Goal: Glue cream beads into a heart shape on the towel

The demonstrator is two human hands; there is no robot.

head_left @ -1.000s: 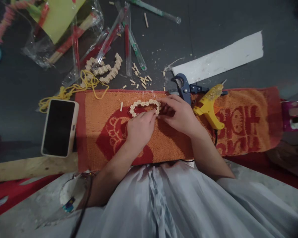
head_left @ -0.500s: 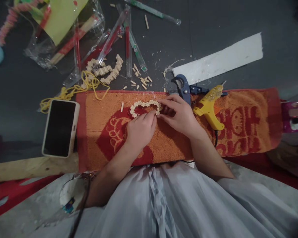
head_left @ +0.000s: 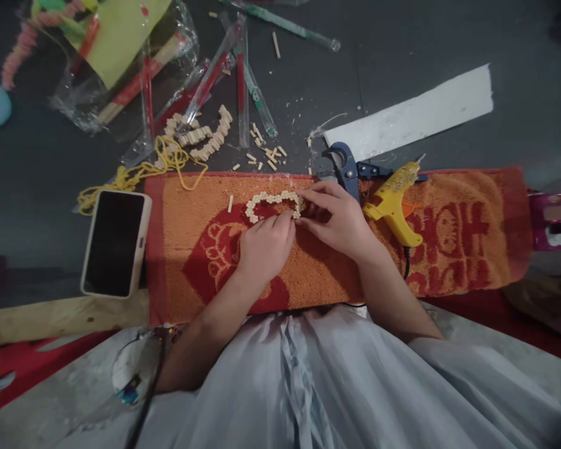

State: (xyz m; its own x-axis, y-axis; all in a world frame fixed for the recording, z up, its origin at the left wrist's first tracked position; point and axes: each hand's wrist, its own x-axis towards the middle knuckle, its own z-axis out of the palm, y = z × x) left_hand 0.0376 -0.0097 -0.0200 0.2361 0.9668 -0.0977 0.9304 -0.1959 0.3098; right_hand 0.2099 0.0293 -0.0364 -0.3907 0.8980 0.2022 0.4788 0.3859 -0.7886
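A curved chain of small pale wooden pieces (head_left: 270, 201) lies on an orange and red towel (head_left: 449, 231). My left hand (head_left: 264, 246) rests on the towel with its fingers curled, fingertips pressing the chain's right end. My right hand (head_left: 339, 218) comes in from the right and pinches that same end between thumb and fingers. Both hands meet at the chain's right tip.
A yellow glue gun (head_left: 393, 202) and blue cutters (head_left: 348, 165) lie just right of my hands. A phone (head_left: 115, 243) sits left of the towel, yellow cord (head_left: 135, 171) behind it. More wooden pieces (head_left: 201, 134), wrapped sticks (head_left: 240, 75) and a white strip (head_left: 411, 115) lie on the dark surface beyond.
Both hands stay on the chain's right end with only slight finger shifts; the view has tilted a little.
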